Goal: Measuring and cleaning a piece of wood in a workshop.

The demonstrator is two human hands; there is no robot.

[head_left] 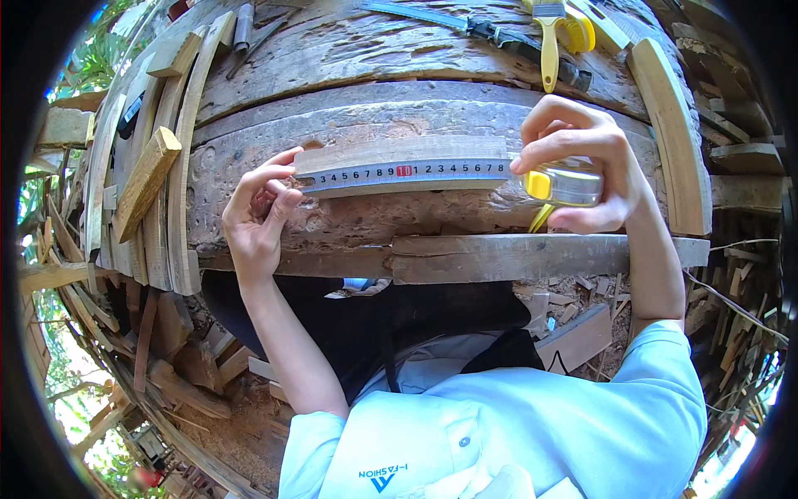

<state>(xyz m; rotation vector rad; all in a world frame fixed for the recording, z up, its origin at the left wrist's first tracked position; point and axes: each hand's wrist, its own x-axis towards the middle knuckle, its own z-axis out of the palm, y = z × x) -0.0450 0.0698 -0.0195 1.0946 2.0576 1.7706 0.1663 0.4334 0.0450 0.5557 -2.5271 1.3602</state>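
Note:
A short pale wooden board lies crosswise on the pitted timber bench, with a steel tape blade stretched along it. My left hand pinches the blade's end at the board's left end. My right hand grips the clear tape measure case with a yellow button, just past the board's right end; a yellow strap hangs below it.
At the back lie a yellow-handled brush, a black clamp, a blue ruler and a metal tube. Wooden strips line the left side, planks the right. Offcuts litter the ground below the bench's front edge.

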